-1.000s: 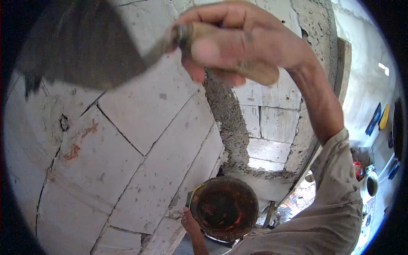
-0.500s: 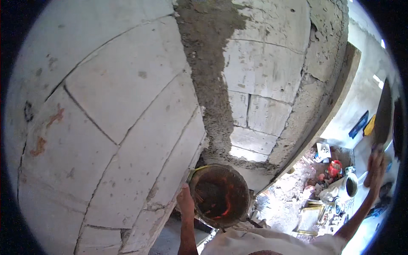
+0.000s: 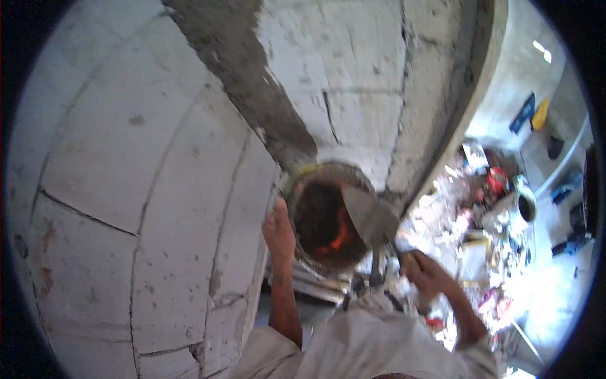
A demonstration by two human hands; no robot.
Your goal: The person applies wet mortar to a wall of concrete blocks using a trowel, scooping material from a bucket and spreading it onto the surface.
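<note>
My left hand [image 3: 279, 237] is closed on the left rim of a round mortar bucket [image 3: 336, 169] in front of my chest. Dark grey mortar [image 3: 317, 211] shows inside it, and part of the inner wall glows orange-red. A trowel [image 3: 371, 220] with a broad grey blade is gripped by its handle in my right hand [image 3: 427, 275]. The blade lies over the bucket's right rim and hides part of the opening. Beyond the bucket, a band of wet mortar [image 3: 243, 76] runs up the corner between two block walls.
The white block wall [image 3: 95, 158] stands close on my left. A second block wall [image 3: 353, 44] rises ahead, ending at a long pale edge [image 3: 470, 120]. Lower down on the right are scattered debris, a red bag [image 3: 497, 180] and a pale cylindrical container [image 3: 508, 213].
My right hand has swung the trowel from high at the far right down and left to the bucket. The bucket and my left hand appear higher in view as the view tilts.
</note>
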